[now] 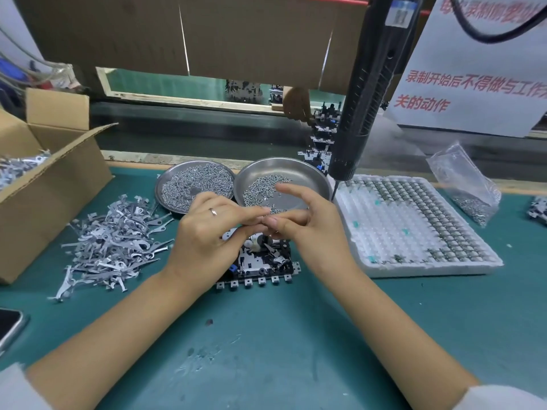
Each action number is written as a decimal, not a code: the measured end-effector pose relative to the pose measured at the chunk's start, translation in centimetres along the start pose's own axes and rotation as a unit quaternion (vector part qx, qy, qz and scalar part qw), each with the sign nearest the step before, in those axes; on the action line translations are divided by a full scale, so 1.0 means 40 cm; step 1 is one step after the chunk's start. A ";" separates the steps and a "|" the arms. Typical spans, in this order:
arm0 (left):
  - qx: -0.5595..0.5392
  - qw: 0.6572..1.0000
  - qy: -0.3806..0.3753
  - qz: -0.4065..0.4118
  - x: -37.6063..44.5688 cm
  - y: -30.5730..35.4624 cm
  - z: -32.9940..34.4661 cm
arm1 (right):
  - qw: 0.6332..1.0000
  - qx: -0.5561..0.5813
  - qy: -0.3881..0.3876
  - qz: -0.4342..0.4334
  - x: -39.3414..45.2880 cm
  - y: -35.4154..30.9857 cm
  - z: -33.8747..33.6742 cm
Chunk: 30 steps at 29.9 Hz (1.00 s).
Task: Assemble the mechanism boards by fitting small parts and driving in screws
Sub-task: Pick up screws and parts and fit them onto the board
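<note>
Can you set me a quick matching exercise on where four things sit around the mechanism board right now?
Things:
1. cardboard box
2. white tray
3. loose metal levers
4. electric screwdriver

Places:
A. hanging above the bench, tip near the white tray's far-left corner
B. heaped on the mat left of the mechanism board
C. right of the board
D. far left, flaps open

Pairs: 1-D, 2-C, 3-B, 4-A

We see two bare forearms. Left hand (207,232) wears a thin silver ring (213,211) on one finger. Right hand (313,229) has no ring showing. White sleeve cuffs sit at both elbows: left sleeve (14,389), right sleeve (503,398).
</note>
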<state>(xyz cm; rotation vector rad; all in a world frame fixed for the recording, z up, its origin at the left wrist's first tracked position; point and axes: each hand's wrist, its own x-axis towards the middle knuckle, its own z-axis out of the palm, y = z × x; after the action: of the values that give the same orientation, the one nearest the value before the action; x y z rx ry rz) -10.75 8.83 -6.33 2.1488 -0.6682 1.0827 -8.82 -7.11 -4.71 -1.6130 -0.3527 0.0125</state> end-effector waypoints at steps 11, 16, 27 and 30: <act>-0.156 0.974 0.020 -0.164 0.003 0.024 0.001 | 0.991 -0.069 -0.110 0.036 0.005 -0.071 -0.073; -0.205 0.936 0.063 -0.280 0.007 0.010 -0.006 | 0.967 -0.239 -0.079 0.044 -0.041 -0.099 -0.227; -0.200 0.931 0.036 -0.302 -0.009 -0.004 0.014 | 0.868 -0.493 0.051 0.004 -0.031 -0.034 -0.420; -0.210 0.926 0.042 -0.312 -0.006 -0.011 0.015 | 0.878 -0.477 0.029 -0.033 0.013 -0.029 -0.382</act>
<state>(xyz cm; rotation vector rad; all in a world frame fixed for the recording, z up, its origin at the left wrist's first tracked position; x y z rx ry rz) -10.27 8.74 -6.94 1.7377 -0.1237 0.6082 -5.20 -21.81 -2.26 -2.5731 -0.3928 -0.3079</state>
